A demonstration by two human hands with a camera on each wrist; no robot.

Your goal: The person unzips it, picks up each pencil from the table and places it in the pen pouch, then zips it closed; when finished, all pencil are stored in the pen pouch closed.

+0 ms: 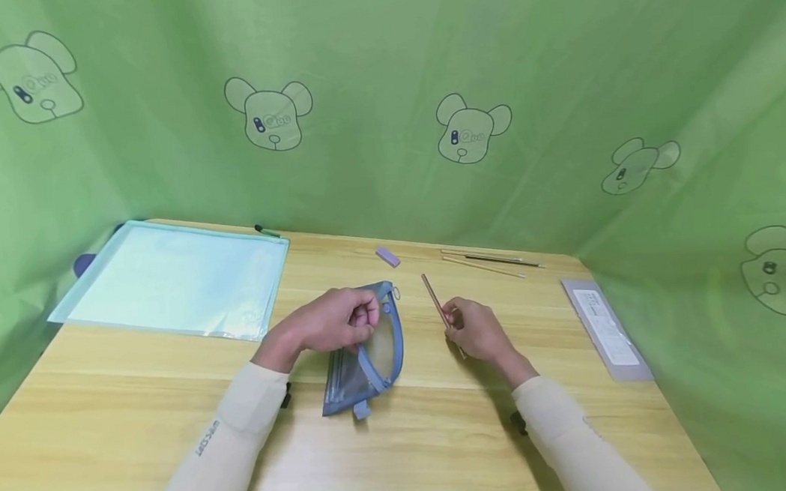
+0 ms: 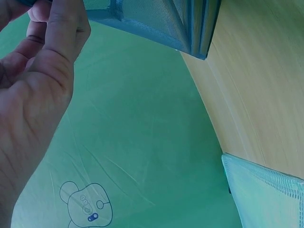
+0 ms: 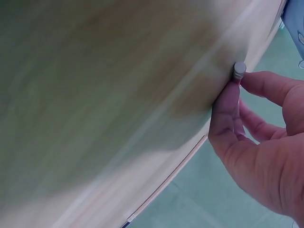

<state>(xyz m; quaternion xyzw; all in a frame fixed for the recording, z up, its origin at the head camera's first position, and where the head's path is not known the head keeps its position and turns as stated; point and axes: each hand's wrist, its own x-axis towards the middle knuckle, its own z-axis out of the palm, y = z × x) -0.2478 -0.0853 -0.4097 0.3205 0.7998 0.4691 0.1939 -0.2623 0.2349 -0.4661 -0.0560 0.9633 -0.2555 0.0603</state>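
wood table (image 1: 140, 411) under both hands. lt-blue zip folder (image 1: 185, 277) left of & beyond l hand. blue mesh zip pouch (image 1: 350, 379), gaping, pinched by l hand (image 1: 339, 320). r hand (image 1: 475, 329), apart from l, pinches pencil (image 1: 434, 298). purple eraser (image 1: 388, 257) farther out, btwn hands.

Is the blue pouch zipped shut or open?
Open. The head view shows the blue pouch gaping, its two edges parted below the left hand.

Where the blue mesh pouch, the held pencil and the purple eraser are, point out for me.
Blue mesh pouch (image 1: 349, 383): head view, on its mesh side panel.
Held pencil (image 1: 434, 298): head view, on the far half of its shaft.
Purple eraser (image 1: 388, 257): head view, on its top face.
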